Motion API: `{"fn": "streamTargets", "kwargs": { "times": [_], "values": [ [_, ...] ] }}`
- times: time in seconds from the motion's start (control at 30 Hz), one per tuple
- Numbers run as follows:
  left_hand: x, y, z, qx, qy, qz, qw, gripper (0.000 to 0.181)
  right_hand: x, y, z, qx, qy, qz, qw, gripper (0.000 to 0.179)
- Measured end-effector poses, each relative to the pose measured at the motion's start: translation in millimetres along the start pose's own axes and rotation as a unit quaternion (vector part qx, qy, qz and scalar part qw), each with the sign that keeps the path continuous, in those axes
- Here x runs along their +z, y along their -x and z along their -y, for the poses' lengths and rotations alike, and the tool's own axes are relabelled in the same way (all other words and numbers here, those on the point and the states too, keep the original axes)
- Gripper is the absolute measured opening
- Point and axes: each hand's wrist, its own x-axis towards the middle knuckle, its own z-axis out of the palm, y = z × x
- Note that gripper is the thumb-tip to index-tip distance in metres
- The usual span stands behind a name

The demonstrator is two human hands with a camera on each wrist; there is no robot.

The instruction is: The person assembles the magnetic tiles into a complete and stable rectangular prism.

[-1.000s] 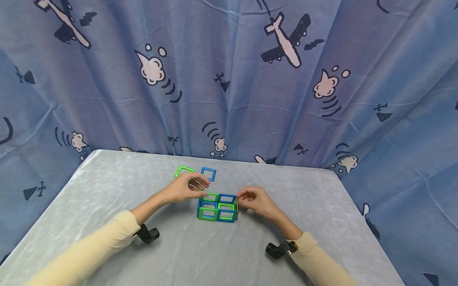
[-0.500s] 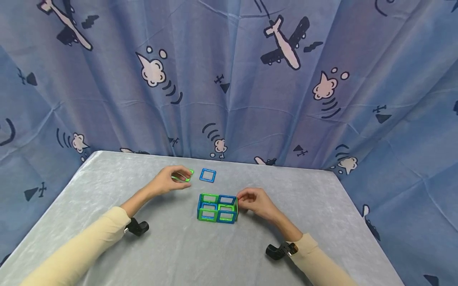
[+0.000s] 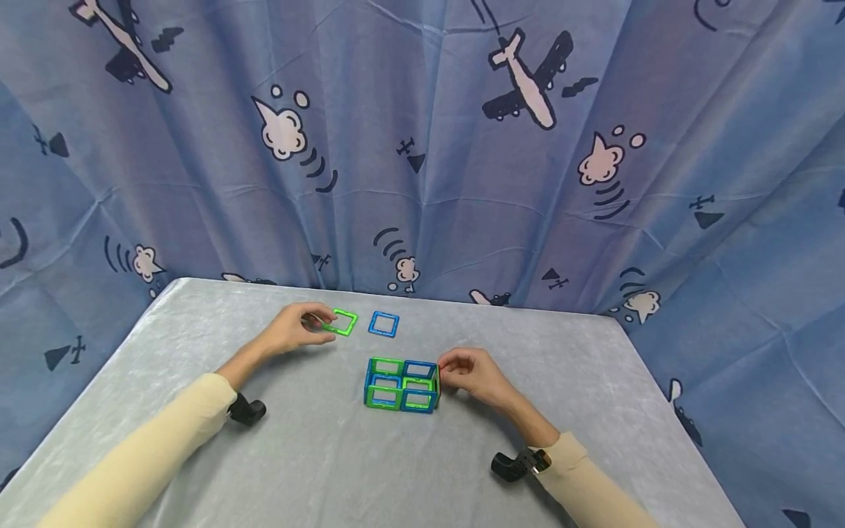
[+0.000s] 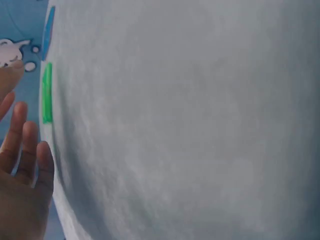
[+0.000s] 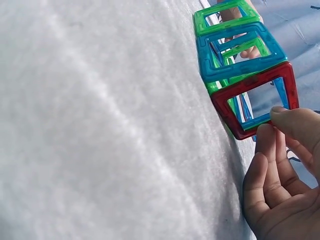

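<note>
A box-like frame of green and blue magnetic tiles [image 3: 400,400] stands mid-table. At its right end is a red magnetic tile [image 5: 252,80], joined edge to edge with the others. My right hand [image 3: 478,375] pinches this red tile, thumb on its near edge and a fingertip opposite. Farther back and to the left, a loose green magnetic tile [image 3: 353,325] lies flat. Fingertips of my left hand [image 3: 297,328] overlap its left side in the head view. The left wrist view shows those fingers extended and spread, with nothing held.
A loose blue magnetic tile [image 3: 372,322] lies just right of the green one. The grey cloth-covered table [image 3: 343,469] ends at the back against a blue curtain [image 3: 462,242] printed with airplanes.
My left hand has moved from the tile frame leftward to the loose green tile, then a little farther left, uncovering most of it. My right hand has stayed at the red tile.
</note>
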Motion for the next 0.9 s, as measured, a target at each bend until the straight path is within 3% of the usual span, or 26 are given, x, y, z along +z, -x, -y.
{"fn": "streamTargets", "kwargs": {
  "times": [0.43,0.63,0.9],
  "values": [
    [0.3,-12.9,12.0,-0.017,-0.053,-0.009,0.9984,0.031,0,0.5,-1,0.005,-0.005,0.002,1.0,0.016],
    [6.3,-16.3,15.6,-0.009,-0.081,-0.022,0.9964,0.024,1,0.3,1,0.007,-0.005,0.002,1.0,0.016],
    [10.2,-17.7,15.5,-0.006,-0.11,-0.013,0.9938,0.009,1,-0.3,1,-0.001,-0.007,0.002,1.0,0.016]
  ]
}}
